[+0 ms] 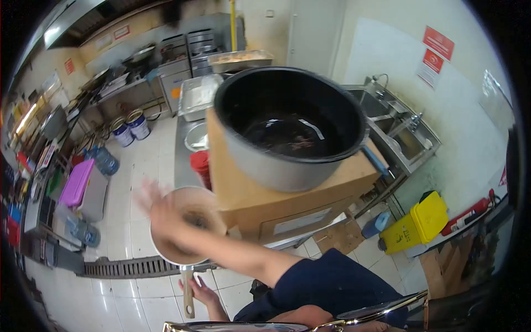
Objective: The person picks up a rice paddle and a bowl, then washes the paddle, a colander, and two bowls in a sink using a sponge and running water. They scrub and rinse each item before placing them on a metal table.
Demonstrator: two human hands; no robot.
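A light-coloured pan (163, 243) with dark brown residue inside is beside the cardboard box, its beige handle (189, 301) pointing toward me. My left hand (203, 292) is at that handle, fingers curled around it and partly hidden. Above the pan, my right hand (160, 207) is blurred by motion; its fingers look spread and nothing shows in them. The right forearm crosses over part of the pan. On the cardboard box (243, 221) rests a large pot (276, 166), dark inside, with a shallow layer of liquid or wet residue at its bottom.
A red container (201, 166), a bowl (194, 138) and metal trays (193, 102) stand on the counter behind the box. Sinks (406, 146) line the right wall. Near them are a yellow bin (415, 227) and fire extinguisher (470, 213). A floor drain grate (130, 268) lies left.
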